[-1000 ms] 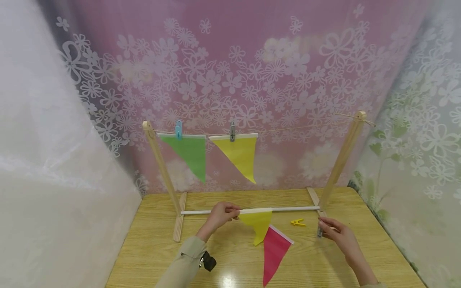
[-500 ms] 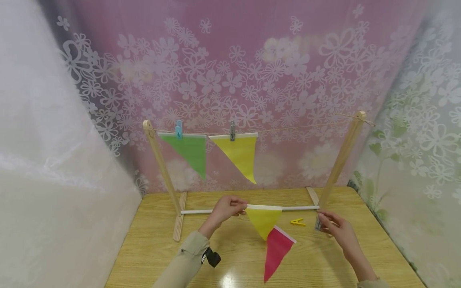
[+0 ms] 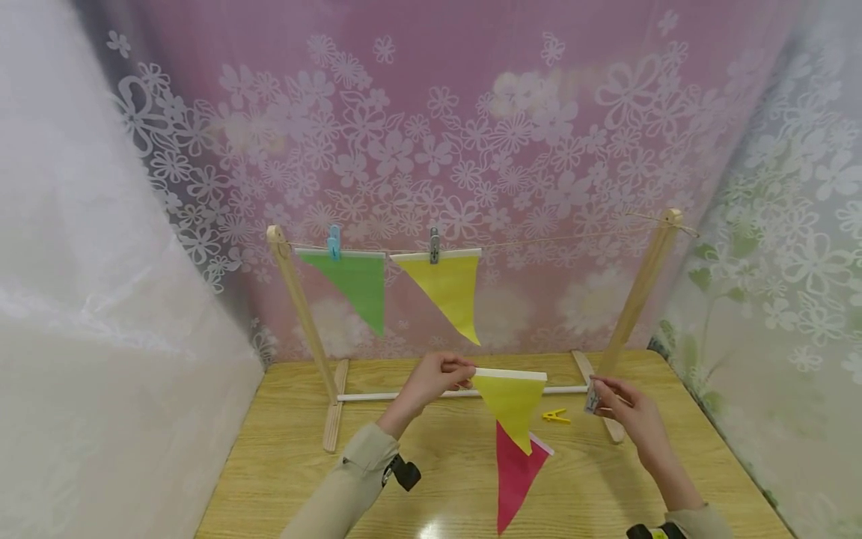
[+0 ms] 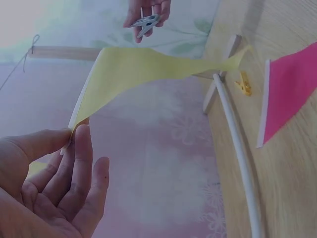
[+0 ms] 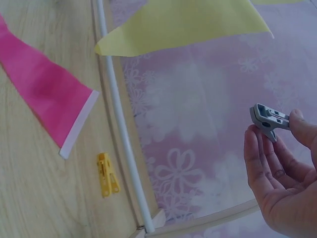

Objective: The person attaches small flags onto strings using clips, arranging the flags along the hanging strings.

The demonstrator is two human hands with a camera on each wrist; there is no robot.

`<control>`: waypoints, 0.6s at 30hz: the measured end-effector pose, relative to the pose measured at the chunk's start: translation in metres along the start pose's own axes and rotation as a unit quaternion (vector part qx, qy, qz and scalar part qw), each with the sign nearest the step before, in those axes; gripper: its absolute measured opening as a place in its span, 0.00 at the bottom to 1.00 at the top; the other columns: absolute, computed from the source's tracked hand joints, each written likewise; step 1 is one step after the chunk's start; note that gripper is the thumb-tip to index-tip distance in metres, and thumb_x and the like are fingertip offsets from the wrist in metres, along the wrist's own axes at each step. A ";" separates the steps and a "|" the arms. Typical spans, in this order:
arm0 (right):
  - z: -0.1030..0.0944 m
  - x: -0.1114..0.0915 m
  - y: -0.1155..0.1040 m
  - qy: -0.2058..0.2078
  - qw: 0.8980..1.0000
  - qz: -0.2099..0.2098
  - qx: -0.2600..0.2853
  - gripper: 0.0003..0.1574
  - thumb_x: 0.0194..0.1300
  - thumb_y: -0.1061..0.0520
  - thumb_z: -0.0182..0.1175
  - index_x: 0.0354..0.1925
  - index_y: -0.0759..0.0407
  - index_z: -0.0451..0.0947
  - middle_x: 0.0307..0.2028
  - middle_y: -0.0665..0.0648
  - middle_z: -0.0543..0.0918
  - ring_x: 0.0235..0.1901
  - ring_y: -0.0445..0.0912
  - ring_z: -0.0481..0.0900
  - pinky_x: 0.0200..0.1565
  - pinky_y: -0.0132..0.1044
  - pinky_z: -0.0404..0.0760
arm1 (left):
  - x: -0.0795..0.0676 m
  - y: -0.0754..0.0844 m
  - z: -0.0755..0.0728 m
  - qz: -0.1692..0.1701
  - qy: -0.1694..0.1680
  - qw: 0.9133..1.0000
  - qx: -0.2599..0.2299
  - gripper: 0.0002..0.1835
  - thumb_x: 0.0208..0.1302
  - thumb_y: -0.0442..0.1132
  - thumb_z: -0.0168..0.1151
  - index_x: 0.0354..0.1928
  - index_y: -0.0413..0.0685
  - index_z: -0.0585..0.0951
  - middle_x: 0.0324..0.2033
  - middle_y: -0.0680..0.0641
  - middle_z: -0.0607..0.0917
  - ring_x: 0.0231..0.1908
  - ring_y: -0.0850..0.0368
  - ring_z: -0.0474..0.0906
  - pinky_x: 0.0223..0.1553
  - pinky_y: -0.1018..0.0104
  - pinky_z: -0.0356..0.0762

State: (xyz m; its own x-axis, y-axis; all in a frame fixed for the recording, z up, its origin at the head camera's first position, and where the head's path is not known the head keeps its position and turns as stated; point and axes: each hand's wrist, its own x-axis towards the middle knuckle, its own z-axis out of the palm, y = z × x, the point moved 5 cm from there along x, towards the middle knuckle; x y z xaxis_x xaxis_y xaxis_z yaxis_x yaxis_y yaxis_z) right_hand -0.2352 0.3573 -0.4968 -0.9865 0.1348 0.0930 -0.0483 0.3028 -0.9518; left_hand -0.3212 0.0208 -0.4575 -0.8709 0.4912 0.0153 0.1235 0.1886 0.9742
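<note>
My left hand (image 3: 439, 380) pinches the left corner of a yellow pennant flag (image 3: 513, 404) by its white top band, between thumb and fingertips. The flag hangs in the air over the table, its tip overlapping a red pennant flag (image 3: 515, 479) in the head view. In my right hand (image 3: 633, 415) a grey clothespin (image 5: 267, 116) is held between thumb and fingers, near the right post. On the string above, a green pennant flag (image 3: 357, 284) hangs from a blue clothespin (image 3: 334, 242), and another yellow pennant flag (image 3: 447, 288) from a grey clothespin (image 3: 434, 245).
A wooden stand has a left post (image 3: 303, 322), a right post (image 3: 640, 299) and a white rod (image 3: 367, 397) low between them. Twine (image 3: 552, 239) runs between the post tops. A yellow clothespin (image 3: 555, 416) lies on the wooden table (image 3: 269, 471). Flowered curtains surround it.
My left hand has lifted the yellow flag up and to the right, above the rod. My right hand has risen slightly with the grey clothespin. The red flag stays on the table.
</note>
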 end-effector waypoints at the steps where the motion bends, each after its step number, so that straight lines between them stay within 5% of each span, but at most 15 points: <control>1: 0.000 0.001 -0.003 0.000 1.000 -0.007 -0.001 0.33 0.80 0.51 0.52 0.69 0.75 0.66 0.44 0.34 0.79 0.39 0.35 0.84 0.42 0.31 0.85 | 0.000 0.003 0.000 0.004 0.000 1.000 0.000 0.14 0.72 0.43 0.65 0.50 0.41 0.86 0.39 0.42 0.90 0.37 0.53 0.88 0.42 0.63 0.85; 18: -0.007 0.016 -0.064 -0.006 0.997 -0.081 -0.011 0.22 0.78 0.55 0.55 0.65 0.61 0.76 0.48 0.33 0.80 0.40 0.33 0.84 0.44 0.24 0.81 | 0.011 0.055 -0.005 0.058 0.024 0.998 0.007 0.13 0.73 0.39 0.62 0.52 0.39 0.86 0.40 0.36 0.89 0.36 0.55 0.88 0.39 0.66 0.84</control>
State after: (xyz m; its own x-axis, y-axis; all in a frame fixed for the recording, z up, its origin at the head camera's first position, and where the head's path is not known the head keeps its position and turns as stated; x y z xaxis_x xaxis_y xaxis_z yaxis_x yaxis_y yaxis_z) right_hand -0.2471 0.3470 -0.4324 -0.9679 0.0717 0.2409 -0.2032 0.3409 -0.9179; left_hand -0.3264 0.0322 -0.4026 -0.8718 0.4697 0.1393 0.2313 0.1440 0.9622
